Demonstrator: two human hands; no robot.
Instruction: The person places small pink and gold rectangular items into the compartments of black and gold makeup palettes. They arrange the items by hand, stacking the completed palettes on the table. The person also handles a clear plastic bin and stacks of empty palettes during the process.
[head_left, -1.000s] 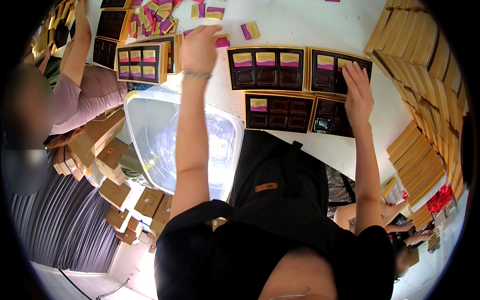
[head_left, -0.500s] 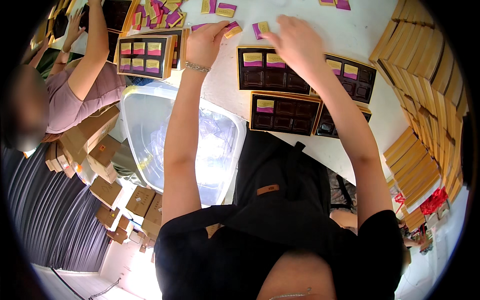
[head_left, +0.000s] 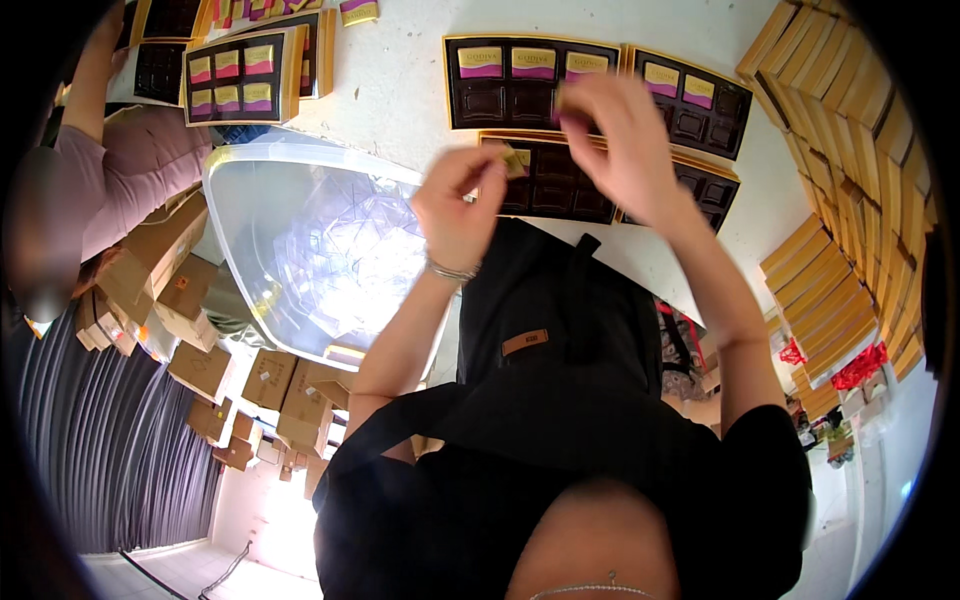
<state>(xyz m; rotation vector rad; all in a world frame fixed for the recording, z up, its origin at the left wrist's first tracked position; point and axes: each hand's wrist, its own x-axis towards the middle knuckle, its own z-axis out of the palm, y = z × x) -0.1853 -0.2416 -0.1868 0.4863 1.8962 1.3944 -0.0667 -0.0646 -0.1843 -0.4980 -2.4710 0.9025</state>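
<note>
My left hand (head_left: 460, 200) is closed, thumb and fingers pinching a small gold-and-purple wrapped chocolate (head_left: 513, 163) at the left end of the near chocolate tray (head_left: 560, 180). Over the far tray (head_left: 500, 107), my right hand (head_left: 630, 140) is also closed. Its fingertips grip another wrapped chocolate (head_left: 569, 108), blurred and partly hidden. Three gold-and-purple pieces fill the far tray's upper row, and dark moulded hollows show below them. To the right, a tray (head_left: 728, 105) holds two wrapped pieces in its upper row. Part of one more tray (head_left: 712, 190) shows behind my right wrist.
Filled chocolate boxes (head_left: 235, 85) stand at the left, with loose wrapped pieces behind. A clear plastic bin (head_left: 235, 235) of crumpled film sits below the table edge. Stacked gold-edged boxes (head_left: 830, 130) line the right. Another person (head_left: 150, 165) works at the left; cartons (head_left: 285, 400) lie beyond.
Both hands have come back from the loose chocolates at the far side to the trays, each now pinching a piece. The view has shifted, so the trays appear higher.
</note>
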